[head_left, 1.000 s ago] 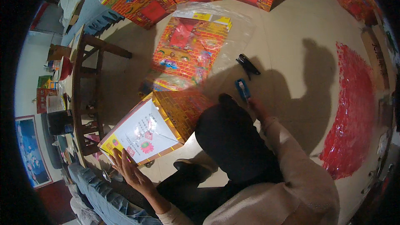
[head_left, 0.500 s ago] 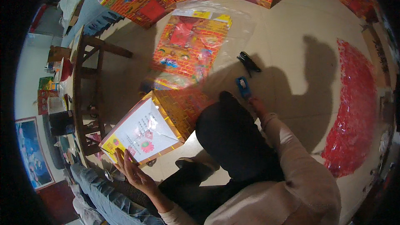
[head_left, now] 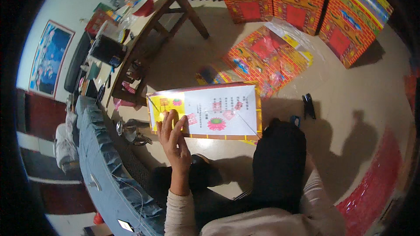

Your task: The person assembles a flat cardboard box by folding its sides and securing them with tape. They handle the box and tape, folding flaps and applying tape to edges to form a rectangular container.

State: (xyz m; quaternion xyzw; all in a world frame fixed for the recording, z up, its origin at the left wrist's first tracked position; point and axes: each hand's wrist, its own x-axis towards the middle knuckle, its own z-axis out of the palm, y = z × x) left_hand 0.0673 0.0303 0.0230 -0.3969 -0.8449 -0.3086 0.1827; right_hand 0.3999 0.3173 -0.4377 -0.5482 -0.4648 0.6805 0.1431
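Beige floor (head_left: 350,118) fills most of your view, with strong shadows falling across it toward the right. You are sitting on it, your dark-clad knee (head_left: 280,161) raised in the middle of the picture.

Your left hand (head_left: 174,137) lies flat, fingers spread and extended, pressing on the near left corner of a white rectangular printed sheet with a yellow-orange border and a pink lotus motif (head_left: 218,111). The palm is open; it pins the sheet rather than closing round it. That sheet lies level just beyond your knee, its long side running left to right, with a yellow panel at its left end under your fingertips.

Your right hand is hidden behind the raised knee, so you cannot tell whether it holds anything; only the pale sleeve (head_left: 315,192) shows.

Just beyond the sheet lies a flat red-and-yellow brick-patterned paper panel in clear plastic wrap (head_left: 267,57). Further back stand folded red brick-patterned paper houses (head_left: 302,4) in a row. A small black stapler-like tool (head_left: 309,105) rests on the floor to the right of the sheet, apart from it. A wooden table cluttered with small items (head_left: 148,17) stands at upper left, and a crumpled red plastic sheet (head_left: 376,188) lies at lower right.
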